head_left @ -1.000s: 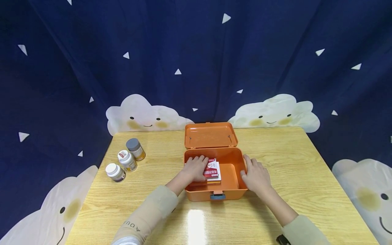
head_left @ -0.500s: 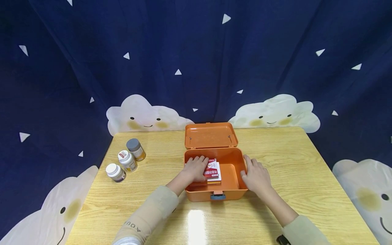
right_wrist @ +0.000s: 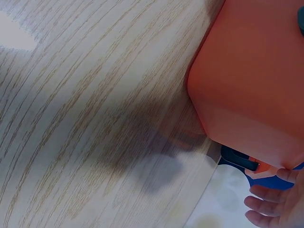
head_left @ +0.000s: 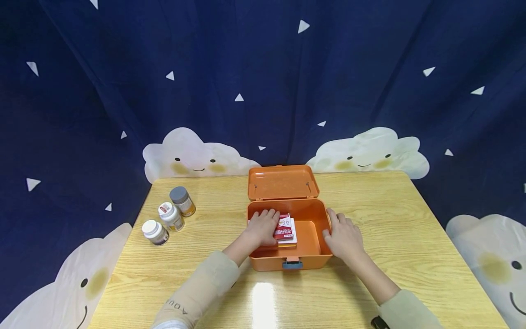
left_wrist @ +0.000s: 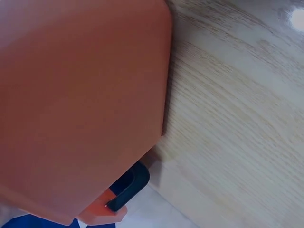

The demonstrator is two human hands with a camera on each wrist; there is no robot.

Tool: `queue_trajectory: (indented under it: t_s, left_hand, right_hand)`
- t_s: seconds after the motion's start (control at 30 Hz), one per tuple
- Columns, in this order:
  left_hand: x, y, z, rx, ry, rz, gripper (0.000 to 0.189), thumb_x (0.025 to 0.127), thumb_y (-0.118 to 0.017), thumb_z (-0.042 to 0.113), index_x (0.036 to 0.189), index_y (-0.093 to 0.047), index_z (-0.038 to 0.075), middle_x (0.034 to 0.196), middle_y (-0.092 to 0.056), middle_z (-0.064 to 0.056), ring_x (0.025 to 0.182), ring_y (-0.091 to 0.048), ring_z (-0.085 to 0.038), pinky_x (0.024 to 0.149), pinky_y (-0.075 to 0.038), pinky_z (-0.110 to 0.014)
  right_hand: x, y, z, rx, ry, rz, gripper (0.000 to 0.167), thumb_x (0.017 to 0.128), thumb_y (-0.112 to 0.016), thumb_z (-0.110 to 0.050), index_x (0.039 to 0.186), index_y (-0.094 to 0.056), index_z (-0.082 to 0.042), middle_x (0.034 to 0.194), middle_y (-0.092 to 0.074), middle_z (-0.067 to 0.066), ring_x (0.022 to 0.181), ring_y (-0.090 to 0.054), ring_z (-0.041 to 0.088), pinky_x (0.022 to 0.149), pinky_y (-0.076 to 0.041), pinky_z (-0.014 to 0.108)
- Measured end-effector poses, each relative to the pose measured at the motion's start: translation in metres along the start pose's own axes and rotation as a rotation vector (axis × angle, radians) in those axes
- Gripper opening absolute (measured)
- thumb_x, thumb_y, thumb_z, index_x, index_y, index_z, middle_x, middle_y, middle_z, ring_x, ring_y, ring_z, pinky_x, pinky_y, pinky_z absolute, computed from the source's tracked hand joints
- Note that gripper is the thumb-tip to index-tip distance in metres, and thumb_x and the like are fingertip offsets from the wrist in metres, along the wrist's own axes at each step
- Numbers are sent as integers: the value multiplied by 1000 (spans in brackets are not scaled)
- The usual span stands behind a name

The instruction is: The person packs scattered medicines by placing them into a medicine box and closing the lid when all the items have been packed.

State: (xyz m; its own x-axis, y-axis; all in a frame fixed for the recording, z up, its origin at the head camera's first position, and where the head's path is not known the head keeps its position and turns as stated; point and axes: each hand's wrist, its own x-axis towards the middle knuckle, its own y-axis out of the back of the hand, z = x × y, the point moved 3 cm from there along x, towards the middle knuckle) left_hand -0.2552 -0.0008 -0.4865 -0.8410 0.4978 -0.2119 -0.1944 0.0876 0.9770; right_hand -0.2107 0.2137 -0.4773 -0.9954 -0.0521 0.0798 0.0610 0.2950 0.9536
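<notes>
In the head view an orange lidded case (head_left: 312, 261) stands on the table with its lid (head_left: 283, 182) raised. Inside, on its left side, a red and white medicine box (head_left: 284, 230) lies on top of other flat boxes (head_left: 293, 243). My left hand (head_left: 261, 228) reaches over the left rim and rests on the medicine box, fingers spread, covering its left part. My right hand (head_left: 346, 234) lies at the right rim, thumb toward the inside. Its loosely extended fingers (right_wrist: 266, 206) show beside the case's wall (right_wrist: 251, 71) in the right wrist view.
Toward the left table edge stand a grey-capped bottle (head_left: 182, 201), a white bottle with a red mark on its cap (head_left: 171, 216), and another white-capped bottle (head_left: 155, 232). A blue latch (head_left: 292, 264) sits on the case's front. Behind the table hangs a dark blue curtain (head_left: 263, 68).
</notes>
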Motion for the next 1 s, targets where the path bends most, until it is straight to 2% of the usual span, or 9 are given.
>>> queue_trajectory:
  t_s: [0.17, 0.33, 0.6, 0.8, 1.0]
  left_hand:
    - [-6, 9, 0, 7, -22, 53, 84, 72, -69, 49, 140, -36, 12, 135, -42, -5, 121, -40, -23, 99, -33, -45]
    - [-13, 21, -3, -24, -55, 159, 73, 75, -66, 48, 136, -41, 15, 132, -43, -5, 120, -41, -24, 97, -35, -46]
    - [-25, 40, -19, -95, -85, 414, 57, 78, -63, 38, 127, -50, 12, 127, -49, -9, 117, -44, -27, 98, -33, -48]
    - [-33, 51, -34, -100, -110, 623, 50, 77, -62, 34, 120, -55, 9, 118, -54, -8, 111, -47, -26, 95, -35, -45]
    - [-40, 59, -52, -111, -99, 792, 42, 77, -58, 29, 113, -58, 7, 112, -56, -9, 105, -50, -26, 91, -36, -43]
  right_hand:
    - [0, 0, 0, -7, 1, 1, 56, 84, -48, -24, 135, -36, -7, 119, -48, 24, 104, -48, 43, 79, -39, 57]
    - [0, -1, 0, -9, -1, 3, 55, 84, -48, -24, 135, -36, -7, 119, -48, 24, 106, -47, 44, 80, -38, 57]
    - [-1, -1, 0, -8, -3, 4, 55, 84, -48, -24, 135, -35, -7, 120, -48, 24, 106, -47, 44, 81, -37, 58]
    - [-1, 0, 0, -13, -5, 0, 56, 84, -49, -24, 136, -34, -7, 120, -47, 24, 107, -46, 44, 84, -36, 58]
    - [-1, 0, 0, -6, -2, -3, 56, 84, -48, -25, 136, -34, -7, 120, -47, 24, 107, -46, 44, 83, -36, 58]
